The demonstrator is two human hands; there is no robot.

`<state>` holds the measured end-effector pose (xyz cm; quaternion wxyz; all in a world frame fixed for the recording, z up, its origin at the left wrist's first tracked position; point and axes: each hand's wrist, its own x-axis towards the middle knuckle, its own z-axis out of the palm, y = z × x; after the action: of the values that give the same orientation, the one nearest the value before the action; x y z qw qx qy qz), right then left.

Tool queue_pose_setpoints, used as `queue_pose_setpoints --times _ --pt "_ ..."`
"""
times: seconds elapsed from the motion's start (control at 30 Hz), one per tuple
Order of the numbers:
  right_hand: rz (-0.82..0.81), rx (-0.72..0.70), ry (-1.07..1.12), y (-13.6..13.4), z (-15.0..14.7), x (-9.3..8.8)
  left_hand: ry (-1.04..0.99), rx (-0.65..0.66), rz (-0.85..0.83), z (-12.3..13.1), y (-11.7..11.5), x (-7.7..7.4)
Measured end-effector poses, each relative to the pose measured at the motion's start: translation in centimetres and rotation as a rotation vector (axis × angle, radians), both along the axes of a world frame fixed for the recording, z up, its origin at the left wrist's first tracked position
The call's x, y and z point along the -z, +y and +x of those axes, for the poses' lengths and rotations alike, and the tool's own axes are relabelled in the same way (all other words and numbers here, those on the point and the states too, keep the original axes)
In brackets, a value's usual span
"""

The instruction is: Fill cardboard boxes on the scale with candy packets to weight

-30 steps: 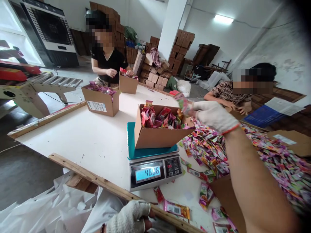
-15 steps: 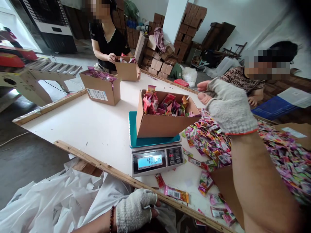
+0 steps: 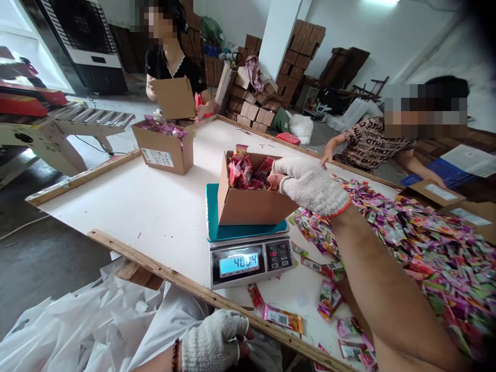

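An open cardboard box (image 3: 256, 206) full of small snack packets (image 3: 244, 173) sits on the teal pan of a digital scale (image 3: 251, 262). The lit display appears to read 400.4. My right hand (image 3: 310, 186), in a fingerless grey-white knit glove, reaches over the box's right side. Its fingertips are drawn together among the packets; whatever is between them is hidden. Below the table's wooden front rim (image 3: 186, 289), my left hand (image 3: 215, 338), gloved likewise, hangs loosely curled, with a gap between thumb and fingers and nothing visible in it.
Loose packets (image 3: 422, 243) form a large heap on the right. A few more lie by the scale, including a pink-and-orange packet (image 3: 282, 318). Another filled box (image 3: 166, 150) stands at the far left. Two co-workers are across the table, one holding a carton (image 3: 174, 98).
My right hand has moved left and down, from above the packet heap to the box on the scale. My left hand has barely moved. The far co-worker has raised and tilted a carton.
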<state>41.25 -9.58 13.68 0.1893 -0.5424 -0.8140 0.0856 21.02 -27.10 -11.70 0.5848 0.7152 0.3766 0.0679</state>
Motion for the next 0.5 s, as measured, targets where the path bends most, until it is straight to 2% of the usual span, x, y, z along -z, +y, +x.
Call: queue_pose_setpoints --times 0.07,0.13,0.17,0.23,0.3,0.37,0.4,0.43,0.5 --pt "0.156 0.079 0.136 0.4 1.5 -0.3 -0.083 -0.034 0.158 -0.7 1.0 -0.8" --pt "0.349 0.231 0.242 0.8 4.5 -0.7 -0.224 -0.117 0.5 -1.7 2.8 -3.2" --pt "0.465 0.334 0.229 0.8 6.4 -0.9 -0.29 -0.172 0.711 -2.1 4.0 -5.0" --pt "0.679 0.559 0.049 -0.1 10.9 -1.0 -0.35 -0.247 1.127 -2.5 6.8 -9.5" --pt "0.751 0.762 -0.194 -2.6 15.5 -0.3 -0.288 -0.25 1.404 -1.7 9.8 -14.4" --pt "0.6 0.925 -0.377 -6.6 19.5 1.4 -0.008 -0.24 1.446 0.2 12.4 -18.4" --pt "0.472 0.987 -0.44 -9.0 21.2 2.6 0.171 -0.226 1.407 1.1 13.6 -19.8" --pt "0.327 1.027 -0.477 -11.6 22.6 3.9 0.34 -0.202 1.353 1.9 14.5 -20.8" --pt "0.053 1.038 -0.47 -16.5 24.5 6.7 0.555 -0.134 1.28 2.4 16.3 -21.5"
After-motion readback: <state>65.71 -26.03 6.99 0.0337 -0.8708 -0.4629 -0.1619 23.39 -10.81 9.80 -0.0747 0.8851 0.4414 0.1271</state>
